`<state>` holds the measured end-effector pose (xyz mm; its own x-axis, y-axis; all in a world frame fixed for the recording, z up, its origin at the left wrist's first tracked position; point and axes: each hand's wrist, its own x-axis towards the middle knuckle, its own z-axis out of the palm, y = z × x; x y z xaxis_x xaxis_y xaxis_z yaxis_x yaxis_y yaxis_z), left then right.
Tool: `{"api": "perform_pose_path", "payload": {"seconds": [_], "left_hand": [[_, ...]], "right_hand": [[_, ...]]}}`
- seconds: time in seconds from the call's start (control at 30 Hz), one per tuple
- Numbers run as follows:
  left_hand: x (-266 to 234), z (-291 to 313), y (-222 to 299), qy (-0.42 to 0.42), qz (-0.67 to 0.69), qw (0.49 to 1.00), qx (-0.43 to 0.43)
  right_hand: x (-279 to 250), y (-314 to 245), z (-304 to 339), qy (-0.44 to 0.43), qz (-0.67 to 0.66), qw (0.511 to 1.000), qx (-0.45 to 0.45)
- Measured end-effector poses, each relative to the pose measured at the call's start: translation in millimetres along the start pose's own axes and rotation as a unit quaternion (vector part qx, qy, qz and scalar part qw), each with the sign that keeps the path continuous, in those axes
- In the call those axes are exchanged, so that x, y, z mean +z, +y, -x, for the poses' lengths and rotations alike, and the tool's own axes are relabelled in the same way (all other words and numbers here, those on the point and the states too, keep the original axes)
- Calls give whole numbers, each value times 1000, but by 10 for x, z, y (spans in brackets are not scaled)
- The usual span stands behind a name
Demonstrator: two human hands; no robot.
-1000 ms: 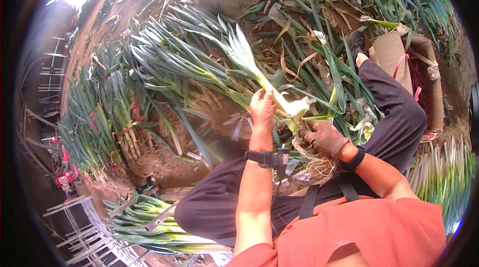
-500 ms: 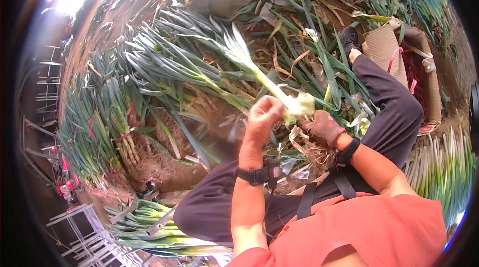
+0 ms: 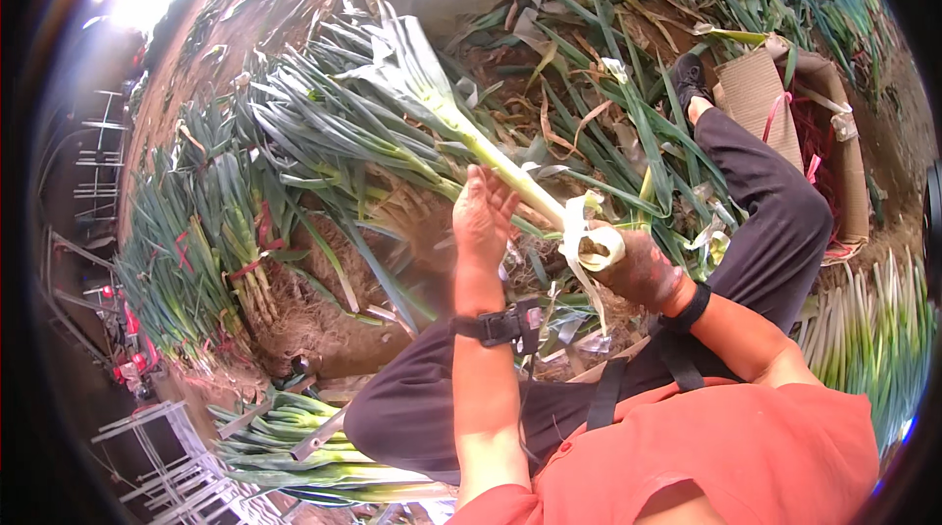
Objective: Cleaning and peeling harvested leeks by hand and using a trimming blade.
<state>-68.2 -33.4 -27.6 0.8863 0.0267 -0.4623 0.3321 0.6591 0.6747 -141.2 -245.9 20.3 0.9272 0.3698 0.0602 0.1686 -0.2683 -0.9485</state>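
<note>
A long green onion (image 3: 500, 164) slants up and to the left in front of me, its pale stalk low and its green leaves on top. My right hand (image 3: 636, 270), in a dirty work glove, grips it near the root end. Loosened whitish peel (image 3: 599, 246) curls there, and a thin strip hangs down. Beside the stalk, my bare left hand (image 3: 483, 216) is open with its fingers apart. Whether it touches the stalk, I cannot tell. The roots are hidden behind the peel and glove.
Unpeeled green onions (image 3: 334, 118) lie heaped ahead, with tied bundles (image 3: 221, 231) at the left. Peeled ones lie by my left knee (image 3: 294, 446) and at the right (image 3: 868, 343). A cardboard box (image 3: 765, 103) holding red strings stands beyond my right leg. Leaf scraps litter the soil.
My left hand has opened from its pinch and moved slightly left. The onion's leafy end has swung left and up, and the peel now curls loosely by my right hand.
</note>
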Motion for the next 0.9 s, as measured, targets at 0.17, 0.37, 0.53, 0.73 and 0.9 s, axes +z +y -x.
{"api": "perform_pose_path", "payload": {"seconds": [0.17, 0.37, 0.53, 0.73, 0.9], "left_hand": [[-8, -195, 211, 48, 90, 990, 94], [-174, -344, 453, 186, 94, 978, -7], [-375, -462, 410, 203, 114, 971, -52], [-358, -503, 352, 207, 69, 976, -24], [-356, -519, 286, 212, 14, 977, 3]], "right_hand": [[94, 174, 72, 4, 100, 995, -12], [72, -12, 92, -26, 124, 992, 5], [106, -2, 138, -41, 117, 991, 42], [175, 278, 192, -34, 91, 994, 49], [101, 213, 141, -111, -17, 987, 117]]}}
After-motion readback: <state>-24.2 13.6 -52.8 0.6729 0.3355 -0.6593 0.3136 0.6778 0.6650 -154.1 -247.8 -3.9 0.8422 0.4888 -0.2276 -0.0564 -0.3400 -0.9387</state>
